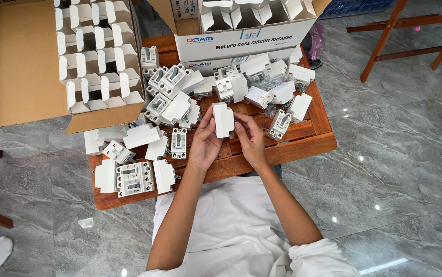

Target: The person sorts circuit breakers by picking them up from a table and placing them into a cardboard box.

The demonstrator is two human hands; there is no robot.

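Small white box [223, 119], upright, clamped between left hand [203, 146] and right hand [250, 141] grips above wooden worktop [303, 141] strewn with breakers [135, 178]

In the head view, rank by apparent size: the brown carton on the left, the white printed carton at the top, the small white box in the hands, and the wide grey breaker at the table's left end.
1. Brown carton
2. White printed carton, partly cut off
3. Wide grey breaker
4. Small white box, nearly alike; both hands hide part

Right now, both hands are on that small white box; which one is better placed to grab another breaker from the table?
Probably the left hand: a white breaker lies just beside it. The right hand is farther from its closest one and seems to grip the small white box.
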